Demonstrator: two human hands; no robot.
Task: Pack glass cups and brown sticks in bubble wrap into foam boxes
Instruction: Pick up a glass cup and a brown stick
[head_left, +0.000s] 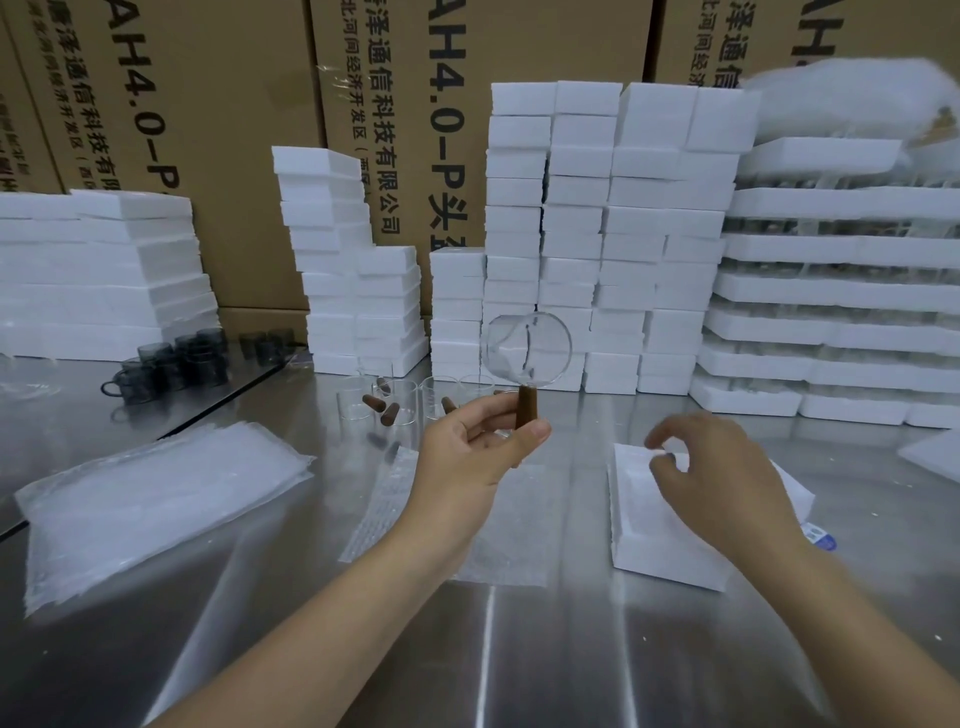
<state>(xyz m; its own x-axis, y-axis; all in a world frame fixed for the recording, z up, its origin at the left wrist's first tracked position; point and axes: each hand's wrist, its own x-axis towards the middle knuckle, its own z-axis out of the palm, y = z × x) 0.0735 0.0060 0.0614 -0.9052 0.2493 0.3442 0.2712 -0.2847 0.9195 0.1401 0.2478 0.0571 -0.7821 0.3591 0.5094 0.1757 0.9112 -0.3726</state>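
The fingers (488, 415) and thumb of our left hand (467, 457) are clamped on a brown stick (528, 410), pinching its lower part so that it stands upright. A clear glass cup (527, 351) sits at the stick's top end, touching it, with a round face turned toward us. The left forearm reaches up from the lower edge with the palm turned rightward. It holds stick and cup off the table, to the left of the white foam box (660, 545).

Our right hand (727, 478) hangs over that foam box with the wrist bent down. Its fingers are curled, and forefinger and thumb sit a little apart at the box's far left corner. We cannot tell whether they pinch the foam.

A sheet of bubble wrap (384, 499) lies flat on the steel table (519, 649), left of the foam box. Beyond the box to its left stand more clear cups (400, 402) among loose sticks (375, 402). Behind it rise stacks of foam boxes (571, 234).
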